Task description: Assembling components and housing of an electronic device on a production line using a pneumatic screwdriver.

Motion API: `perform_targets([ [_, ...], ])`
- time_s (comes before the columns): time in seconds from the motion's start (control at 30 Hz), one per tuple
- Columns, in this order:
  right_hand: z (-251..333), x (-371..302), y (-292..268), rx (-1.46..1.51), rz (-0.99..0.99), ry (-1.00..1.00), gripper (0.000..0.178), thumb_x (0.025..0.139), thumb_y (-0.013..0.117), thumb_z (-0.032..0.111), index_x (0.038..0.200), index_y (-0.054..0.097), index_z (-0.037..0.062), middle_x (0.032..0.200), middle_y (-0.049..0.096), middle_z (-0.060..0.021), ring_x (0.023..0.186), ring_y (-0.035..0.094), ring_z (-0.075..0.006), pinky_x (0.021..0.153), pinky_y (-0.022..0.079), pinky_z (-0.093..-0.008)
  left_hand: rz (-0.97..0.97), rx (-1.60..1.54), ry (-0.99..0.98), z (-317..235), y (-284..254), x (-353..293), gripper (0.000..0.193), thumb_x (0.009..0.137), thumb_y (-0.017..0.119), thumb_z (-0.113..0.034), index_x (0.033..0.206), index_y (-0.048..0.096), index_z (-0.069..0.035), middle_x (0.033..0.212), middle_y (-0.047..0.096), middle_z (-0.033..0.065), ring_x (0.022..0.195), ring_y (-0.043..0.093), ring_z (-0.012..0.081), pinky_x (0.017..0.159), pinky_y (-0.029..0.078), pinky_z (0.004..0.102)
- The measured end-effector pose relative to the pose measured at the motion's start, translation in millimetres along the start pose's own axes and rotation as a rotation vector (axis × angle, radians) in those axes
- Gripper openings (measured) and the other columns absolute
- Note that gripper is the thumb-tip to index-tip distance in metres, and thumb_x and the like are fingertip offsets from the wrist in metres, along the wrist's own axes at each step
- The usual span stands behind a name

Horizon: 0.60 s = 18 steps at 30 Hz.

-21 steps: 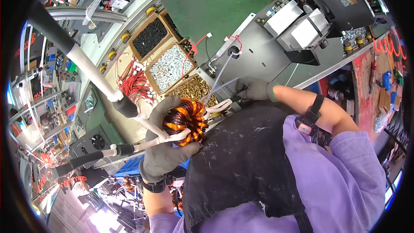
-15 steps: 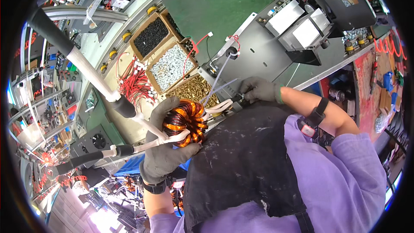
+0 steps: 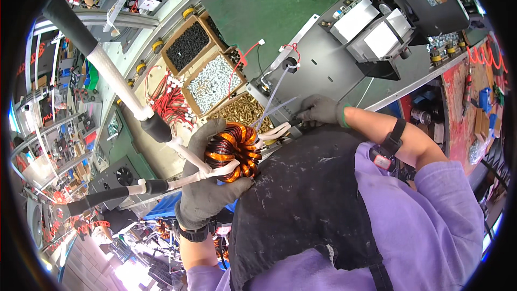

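Note:
My gloved left hand is wrapped round a toroidal coil wound with copper and dark wire, held close against my apron. White-sleeved leads with black ends stretch from the coil toward the left. On its other side, a pair of white-sleeved leads runs right to my gloved right hand. There my fingers are closed on the black lead end, beside the edge of a grey metal chassis. A loose pale cable tie stands up between the coil and the chassis.
Cardboard boxes hold black screws, silver fasteners and brass parts. Red wires lie left of them. White-topped blocks sit on the chassis, over a green mat. A red-topped bench stands at right.
The coil has turned slightly in my left hand, and the long white lead at left has swung a little. My right hand has shifted slightly left at the black lead end.

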State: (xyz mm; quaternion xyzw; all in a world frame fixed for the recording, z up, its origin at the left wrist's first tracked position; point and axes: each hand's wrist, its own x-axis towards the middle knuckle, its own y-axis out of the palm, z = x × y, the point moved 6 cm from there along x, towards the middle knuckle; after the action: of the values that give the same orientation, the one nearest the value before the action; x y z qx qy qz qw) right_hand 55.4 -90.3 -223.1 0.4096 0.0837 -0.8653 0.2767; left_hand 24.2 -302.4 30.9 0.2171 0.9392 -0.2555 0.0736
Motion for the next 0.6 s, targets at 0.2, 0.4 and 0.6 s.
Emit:
perform_targets([
  [0.2,-8,0,5,0.231,-0.019,-0.152,0.015,0.083,0.066,0.011,0.091,0.066,-0.0013,0.073,0.066,-0.0078,0.061,0.062,-0.0151,0.055,0.050,-0.0291,0.009,-0.040,-0.020,-7,3,3,0.089,0.055,0.083,-0.002,0.132,0.039,0.001,0.126,0.052,0.0154,0.114,0.055,0.0246,0.099,0.046,0.0350],
  [0.4,-6,1,3,0.057,-0.017,-0.015,0.020,0.090,0.059,0.017,0.087,0.065,-0.0015,0.077,0.064,-0.0096,0.066,0.062,-0.0137,0.058,0.050,-0.0265,0.154,0.042,0.128,-31,17,27,0.094,0.053,0.079,-0.001,0.136,0.036,0.001,0.131,0.048,0.0152,0.122,0.050,0.0255,0.103,0.043,0.0373],
  [0.6,-11,4,7,-0.003,-0.097,-0.027,0.023,0.094,0.055,0.019,0.094,0.062,-0.0029,0.074,0.061,-0.0086,0.065,0.061,-0.0147,0.057,0.049,-0.0291,0.227,-0.035,0.050,-39,22,35,0.097,0.053,0.080,-0.003,0.139,0.035,0.002,0.134,0.047,0.0173,0.123,0.050,0.0264,0.103,0.042,0.0383],
])
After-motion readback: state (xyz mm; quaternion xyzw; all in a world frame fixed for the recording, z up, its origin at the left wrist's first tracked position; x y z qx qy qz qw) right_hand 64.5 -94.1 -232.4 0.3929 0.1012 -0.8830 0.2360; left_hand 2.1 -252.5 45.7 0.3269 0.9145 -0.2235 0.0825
